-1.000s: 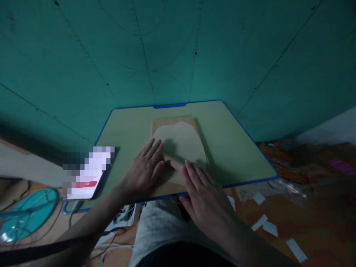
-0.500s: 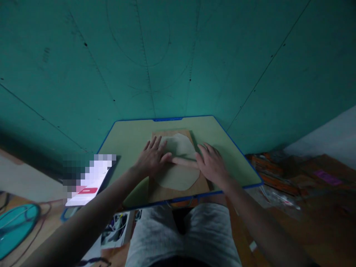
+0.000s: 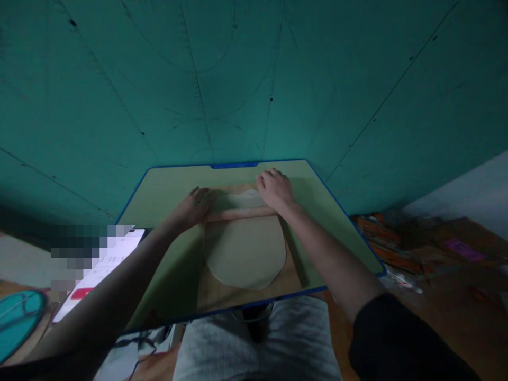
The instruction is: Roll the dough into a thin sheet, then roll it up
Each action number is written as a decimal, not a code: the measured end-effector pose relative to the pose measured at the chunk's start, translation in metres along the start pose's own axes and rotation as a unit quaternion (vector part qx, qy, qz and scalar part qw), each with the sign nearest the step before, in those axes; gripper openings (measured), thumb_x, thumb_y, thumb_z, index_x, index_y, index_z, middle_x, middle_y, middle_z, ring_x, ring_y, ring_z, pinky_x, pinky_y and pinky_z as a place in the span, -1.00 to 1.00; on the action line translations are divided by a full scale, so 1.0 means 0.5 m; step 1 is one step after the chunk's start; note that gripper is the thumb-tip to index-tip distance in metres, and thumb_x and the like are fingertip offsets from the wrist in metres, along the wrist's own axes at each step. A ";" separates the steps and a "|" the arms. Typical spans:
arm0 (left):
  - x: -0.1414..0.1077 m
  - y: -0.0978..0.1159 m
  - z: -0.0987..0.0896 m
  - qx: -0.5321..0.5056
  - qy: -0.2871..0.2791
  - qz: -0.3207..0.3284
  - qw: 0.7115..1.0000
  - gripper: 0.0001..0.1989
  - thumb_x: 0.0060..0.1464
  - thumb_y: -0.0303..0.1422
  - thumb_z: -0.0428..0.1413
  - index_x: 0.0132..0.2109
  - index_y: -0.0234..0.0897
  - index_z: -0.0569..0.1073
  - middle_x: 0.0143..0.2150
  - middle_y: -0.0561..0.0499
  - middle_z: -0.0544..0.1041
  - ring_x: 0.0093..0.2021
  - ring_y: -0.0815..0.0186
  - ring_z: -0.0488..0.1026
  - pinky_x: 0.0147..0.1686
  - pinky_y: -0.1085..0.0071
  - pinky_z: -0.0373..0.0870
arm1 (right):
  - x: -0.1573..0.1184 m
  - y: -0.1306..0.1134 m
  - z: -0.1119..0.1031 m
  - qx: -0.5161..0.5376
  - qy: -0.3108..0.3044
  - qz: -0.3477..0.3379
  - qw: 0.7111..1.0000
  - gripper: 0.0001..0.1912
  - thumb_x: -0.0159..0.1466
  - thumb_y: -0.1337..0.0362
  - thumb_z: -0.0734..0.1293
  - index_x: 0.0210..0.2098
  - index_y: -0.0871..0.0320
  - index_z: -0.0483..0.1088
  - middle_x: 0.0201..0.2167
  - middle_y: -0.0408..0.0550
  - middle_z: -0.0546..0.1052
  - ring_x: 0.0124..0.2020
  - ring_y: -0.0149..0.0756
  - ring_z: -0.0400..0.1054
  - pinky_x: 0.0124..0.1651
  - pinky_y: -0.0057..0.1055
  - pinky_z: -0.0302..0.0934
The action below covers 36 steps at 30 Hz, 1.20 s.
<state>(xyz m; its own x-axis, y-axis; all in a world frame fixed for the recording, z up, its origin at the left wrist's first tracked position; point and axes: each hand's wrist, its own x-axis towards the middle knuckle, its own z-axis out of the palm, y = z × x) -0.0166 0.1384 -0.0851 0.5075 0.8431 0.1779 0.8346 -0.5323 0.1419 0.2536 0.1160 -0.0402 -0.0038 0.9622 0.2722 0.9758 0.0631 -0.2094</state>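
A light wooden rolling pin (image 3: 243, 213) lies crosswise over a wide, thin sheet of dough (image 3: 246, 254), toward its far side. The dough covers most of a wooden board (image 3: 216, 299). My left hand (image 3: 195, 205) is at the pin's left end, its fingers bent and partly in shadow. At the right end, my right hand (image 3: 274, 188) is curled, with its heel by the pin and its knuckles near the dough's far edge. The hands hide both pin ends.
The board rests on a pale green table (image 3: 321, 227) with a blue rim, against a green wall (image 3: 317, 79). A lit phone (image 3: 107, 264) stands at the table's left. A turquoise round stool (image 3: 19, 323) is at far left; wooden pieces (image 3: 377, 233) lie to the right.
Both hands and the rolling pin have moved away from me toward the dough's far side. My left hand's spread fingers have bent; the right hand has curled. The view has shifted slightly.
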 end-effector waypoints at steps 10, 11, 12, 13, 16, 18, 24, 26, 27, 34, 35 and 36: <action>-0.083 0.066 0.005 -0.028 0.093 -0.027 0.995 -0.42 0.39 -0.18 -0.27 0.35 -0.46 0.23 0.34 -0.36 0.35 0.44 -0.09 0.13 0.36 -0.15 0.14 | -0.047 0.023 0.032 0.057 -0.105 0.063 0.991 -0.49 0.37 0.28 0.16 0.29 0.25 0.25 0.28 0.25 0.37 0.31 0.04 0.24 0.28 -0.04 0.18; -0.096 0.078 0.000 -0.027 0.096 -0.022 0.995 -0.41 0.40 -0.19 -0.29 0.36 -0.49 0.23 0.35 -0.37 0.34 0.44 -0.10 0.13 0.36 -0.16 0.14 | -0.056 0.023 0.030 0.064 -0.125 0.060 0.988 -0.45 0.38 0.28 0.13 0.33 0.27 0.20 0.33 0.26 0.31 0.36 0.05 0.18 0.32 -0.02 0.13; -0.109 0.090 -0.005 -0.025 0.098 -0.020 0.995 -0.40 0.40 -0.19 -0.31 0.36 -0.51 0.22 0.35 -0.38 0.34 0.44 -0.11 0.13 0.36 -0.17 0.14 | -0.068 0.023 0.027 0.068 -0.144 0.056 0.986 -0.42 0.39 0.27 0.11 0.37 0.28 0.15 0.38 0.25 0.25 0.40 0.04 0.12 0.36 0.00 0.08; -0.124 0.103 -0.011 -0.021 0.100 -0.019 0.995 -0.39 0.40 -0.20 -0.32 0.36 -0.53 0.22 0.35 -0.39 0.33 0.45 -0.12 0.11 0.35 -0.19 0.14 | -0.081 0.023 0.023 0.071 -0.160 0.048 0.983 -0.40 0.40 0.26 0.09 0.40 0.29 0.10 0.41 0.24 0.21 0.43 0.04 0.07 0.39 0.01 0.02; -0.174 0.136 -0.030 -0.002 0.092 0.006 0.996 -0.39 0.41 -0.23 -0.34 0.33 -0.60 0.25 0.35 -0.42 0.32 0.47 -0.13 0.04 0.37 -0.19 0.12 | -0.135 0.023 0.006 0.067 -0.179 0.002 0.982 -0.37 0.43 0.19 0.05 0.43 0.28 0.06 0.44 0.20 0.16 0.47 0.05 -0.04 0.44 0.06 -0.10; -0.206 0.152 -0.041 0.011 0.072 0.037 0.997 -0.39 0.41 -0.24 -0.34 0.31 -0.63 0.27 0.35 -0.45 0.31 0.48 -0.11 0.01 0.40 -0.16 0.08 | -0.173 0.024 -0.008 0.063 -0.169 -0.034 0.983 -0.36 0.44 0.17 0.03 0.44 0.29 0.04 0.45 0.19 0.14 0.48 0.02 -0.06 0.46 0.04 -0.14; -0.139 0.149 -0.053 0.036 -0.006 -0.065 0.997 -0.43 0.41 -0.22 -0.28 0.32 -0.46 0.32 0.36 -0.35 0.33 0.43 -0.17 0.14 0.29 -0.22 0.22 | -0.155 0.029 -0.022 0.028 -0.140 -0.031 0.989 -0.41 0.44 0.21 0.08 0.39 0.32 0.14 0.37 0.26 0.28 0.40 -0.01 0.13 0.39 -0.05 0.02; -0.072 0.136 -0.055 0.046 -0.027 -0.075 0.996 -0.46 0.40 -0.25 -0.27 0.25 -0.43 0.40 0.31 -0.35 0.40 0.39 -0.17 0.22 0.25 -0.20 0.26 | -0.104 0.028 -0.022 0.015 -0.118 -0.004 0.993 -0.47 0.42 0.27 0.09 0.33 0.30 0.23 0.31 0.25 0.35 0.33 -0.03 0.23 0.34 -0.10 0.10; -0.042 0.129 -0.056 0.050 -0.027 -0.077 0.995 -0.47 0.39 -0.25 -0.26 0.23 -0.43 0.42 0.30 -0.36 0.40 0.38 -0.17 0.23 0.25 -0.19 0.26 | -0.079 0.027 -0.022 0.011 -0.107 0.006 0.994 -0.49 0.41 0.30 0.10 0.30 0.29 0.27 0.28 0.25 0.38 0.31 -0.03 0.26 0.32 -0.12 0.13; -0.028 0.125 -0.049 0.048 0.005 0.009 0.999 -0.39 0.40 -0.14 -0.29 0.25 -0.42 0.42 0.29 -0.36 0.43 0.39 -0.14 0.21 0.31 -0.14 0.18 | -0.051 0.036 -0.003 0.024 -0.136 0.001 0.990 -0.41 0.40 0.27 0.11 0.39 0.32 0.14 0.38 0.26 0.25 0.40 -0.03 0.12 0.38 -0.13 0.06; -0.045 0.129 -0.047 0.053 0.008 0.005 0.999 -0.37 0.40 -0.12 -0.29 0.25 -0.46 0.42 0.30 -0.37 0.41 0.40 -0.14 0.20 0.31 -0.13 0.17 | -0.065 0.040 -0.001 0.037 -0.159 -0.003 0.987 -0.38 0.41 0.25 0.10 0.42 0.31 0.08 0.43 0.24 0.18 0.45 -0.03 0.04 0.42 -0.10 0.00; -0.062 0.135 -0.046 0.059 0.010 -0.004 0.998 -0.35 0.39 -0.10 -0.29 0.26 -0.49 0.40 0.32 -0.38 0.38 0.41 -0.15 0.19 0.32 -0.12 0.17 | -0.078 0.043 0.000 0.051 -0.185 -0.005 0.981 -0.36 0.43 0.21 0.08 0.45 0.30 0.02 0.47 0.22 0.10 0.48 -0.02 -0.04 0.44 -0.06 -0.07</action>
<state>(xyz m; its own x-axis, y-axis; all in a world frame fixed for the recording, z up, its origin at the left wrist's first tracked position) 0.0191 0.0748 -0.0588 0.4977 0.8445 0.1977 0.8583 -0.5124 0.0279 0.2746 0.0796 -0.0553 -0.1117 0.9904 -0.0808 0.9483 0.0820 -0.3067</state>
